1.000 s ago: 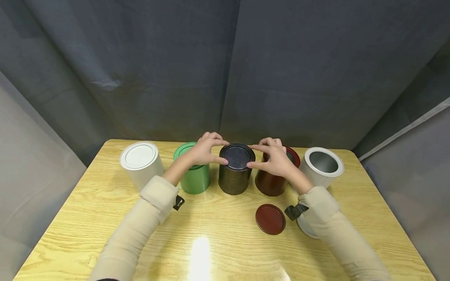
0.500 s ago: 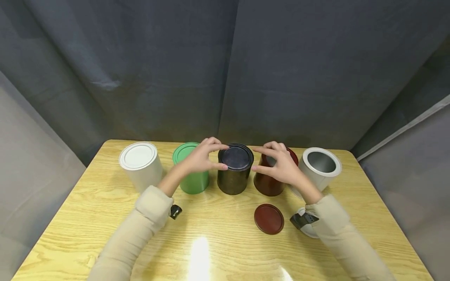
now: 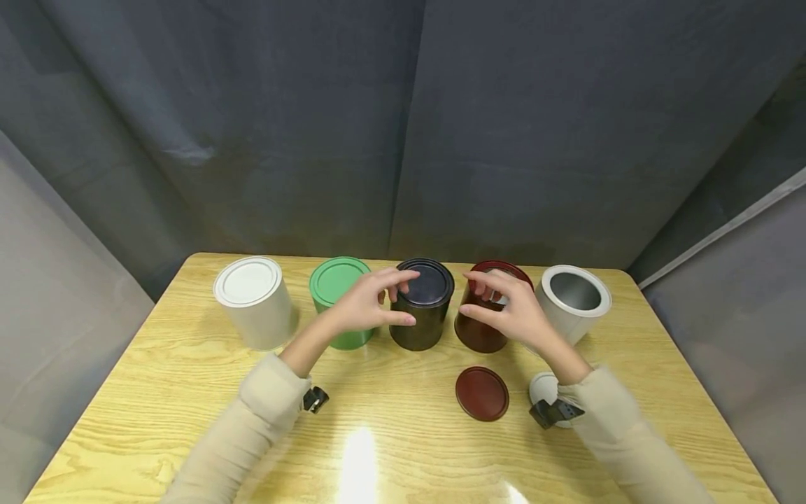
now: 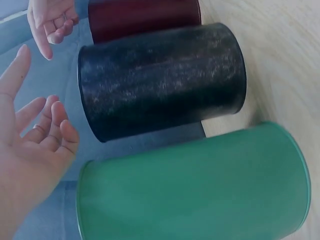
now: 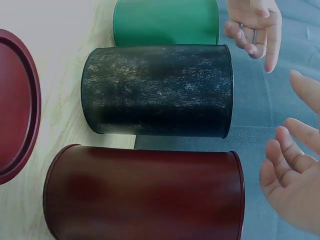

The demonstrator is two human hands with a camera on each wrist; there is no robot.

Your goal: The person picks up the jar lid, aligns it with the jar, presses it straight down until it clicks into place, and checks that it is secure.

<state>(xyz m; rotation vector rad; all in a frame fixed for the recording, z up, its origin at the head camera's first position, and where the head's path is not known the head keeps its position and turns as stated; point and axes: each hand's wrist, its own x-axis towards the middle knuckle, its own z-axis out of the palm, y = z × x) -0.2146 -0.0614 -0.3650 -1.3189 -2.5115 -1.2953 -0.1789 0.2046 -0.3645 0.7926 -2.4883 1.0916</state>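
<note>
A black can (image 3: 423,325) with its black lid (image 3: 425,280) seated on top stands in the middle of a row of cans. My left hand (image 3: 371,301) hovers above, between it and the green can (image 3: 340,280), fingers loosely bent and holding nothing. Above the dark red can (image 3: 475,329) is my right hand (image 3: 510,304), its thumb and fingers apart with nothing between them. In the wrist views both hands, left (image 4: 35,135) and right (image 5: 295,165), are clear of the cans' top rims. The red can's opening is partly hidden by my right hand.
At the left end stands a white can (image 3: 248,283) with its lid on. An uncovered white can (image 3: 574,297) stands at the right end. A red lid (image 3: 482,393) and a white lid (image 3: 543,387), partly covered by the right wrist camera, lie on the wooden table (image 3: 403,448).
Both hands have left the black lid's edges and drawn apart, lifting and coming slightly back toward me. The cans and loose lids stay in place.
</note>
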